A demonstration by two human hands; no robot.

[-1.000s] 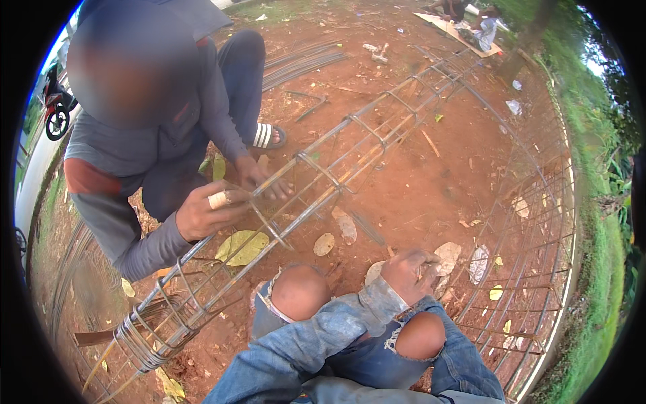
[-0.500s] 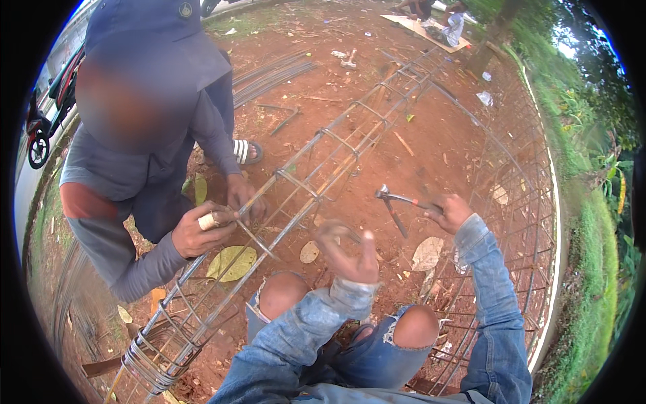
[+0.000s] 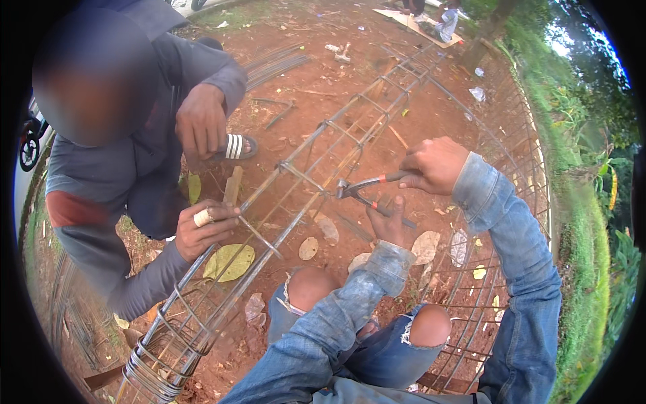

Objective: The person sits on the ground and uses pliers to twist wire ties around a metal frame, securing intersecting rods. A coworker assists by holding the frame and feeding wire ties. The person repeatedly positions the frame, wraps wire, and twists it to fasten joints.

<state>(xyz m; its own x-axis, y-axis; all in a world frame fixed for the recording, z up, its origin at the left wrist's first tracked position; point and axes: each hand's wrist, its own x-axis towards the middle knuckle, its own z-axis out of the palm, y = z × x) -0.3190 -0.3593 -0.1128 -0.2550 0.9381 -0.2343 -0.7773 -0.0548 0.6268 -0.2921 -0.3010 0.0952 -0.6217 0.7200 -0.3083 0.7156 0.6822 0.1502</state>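
One long rebar cage (image 3: 316,182) lies slantwise on the red dirt ground (image 3: 350,87), running from the lower left to the upper right. Its long bars are ringed by square stirrups, and nothing sits inside it. A co-worker in a grey hoodie (image 3: 101,195) crouches at its far side, one hand (image 3: 202,229) gripping a bar. The right hand (image 3: 434,163) is closed around the handles of one pair of pincers (image 3: 367,188), whose head bites at a cage bar. The left hand (image 3: 389,222) curls under that bar; its grip cannot be told. Several dry leaves (image 3: 232,261) lie beneath.
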